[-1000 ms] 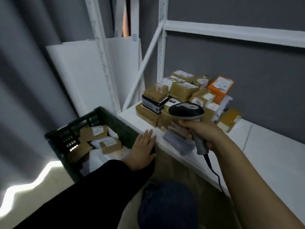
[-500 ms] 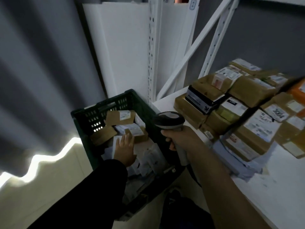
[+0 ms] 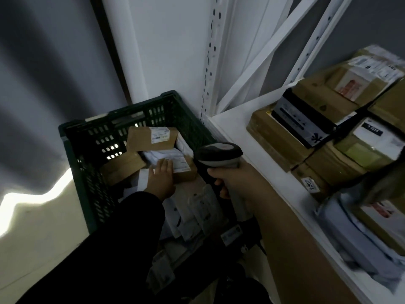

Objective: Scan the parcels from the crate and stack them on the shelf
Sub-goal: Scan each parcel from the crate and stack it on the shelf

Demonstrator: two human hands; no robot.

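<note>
Head view, looking steeply down. At centre left of the frame stands a dark green plastic crate with perforated lattice walls, holding a loose heap of parcels: rectangular brown cardboard boxes with white printed labels and soft pale mailer bags. The left hand, emerging from a black sleeve, lies flat with fingers together on a small labelled cardboard parcel near the crate's middle; whether it grips that parcel cannot be told. The right hand, bare-armed, is closed around the handle of a grey barcode scanner with a rounded, smooth head, held over the crate's right edge. At right, a white metal shelf with perforated uprights carries stacked parcels: matte brown cartons, one dark glossy box, and crumpled pale bags at lower right, partly blurred.
</note>
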